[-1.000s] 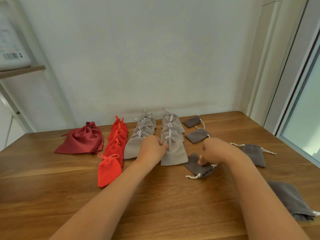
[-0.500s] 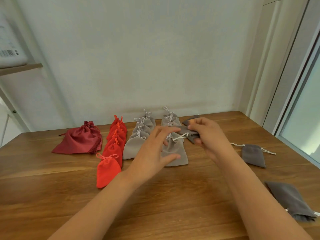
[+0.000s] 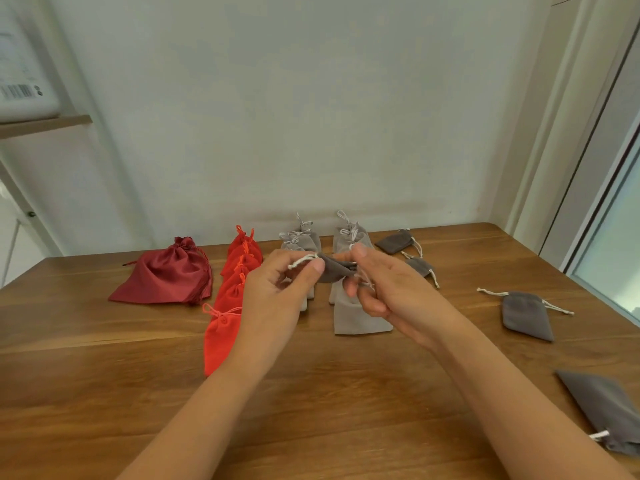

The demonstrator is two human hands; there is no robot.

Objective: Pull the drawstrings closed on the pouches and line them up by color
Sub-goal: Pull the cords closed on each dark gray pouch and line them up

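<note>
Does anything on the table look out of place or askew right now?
Yes. Two sit outside the rows: a small dark grey pouch lies alone at the right, cords splayed, and a larger dark grey pouch lies slanted at the near right edge, partly cut off. The orange row and light grey rows look tidy.

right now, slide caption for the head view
Left hand and right hand hold a dark grey pouch at its drawstrings above sorted pouch rows.

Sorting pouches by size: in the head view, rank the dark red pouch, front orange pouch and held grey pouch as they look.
Largest to smallest:
Dark red pouch
Front orange pouch, partly hidden
Held grey pouch, bunched up, so true size unsure
</note>
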